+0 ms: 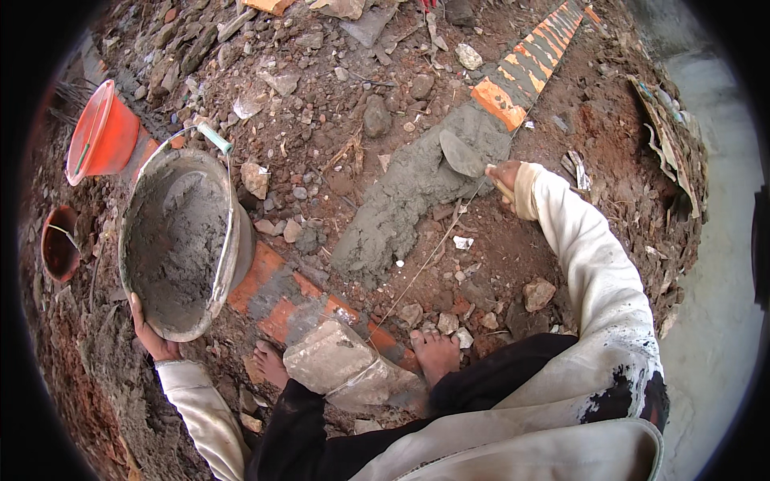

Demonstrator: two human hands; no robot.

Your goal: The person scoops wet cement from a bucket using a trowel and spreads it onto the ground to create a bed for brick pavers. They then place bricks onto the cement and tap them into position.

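My right hand (505,178) is closed round the wooden handle of a trowel (461,154), whose grey blade rests on a long bed of wet mortar (385,216). That mortar runs up to the end brick of a brick course (529,66) with mortar smeared over it. At the left, my left hand (151,330) grips the lower rim of a tilted bucket (233,232), fingers against its outer side. Wet mortar (188,248) lies inside the bucket. Its wire handle with a pale green grip (215,138) stands up at the far side.
A string line (425,264) stretches from a large stone block (329,357) by my bare feet toward the brick course. An orange bucket (108,136) and a smaller brown bucket (60,243) stand at far left. Rubble covers the soil; a pale wall (714,240) rises at right.
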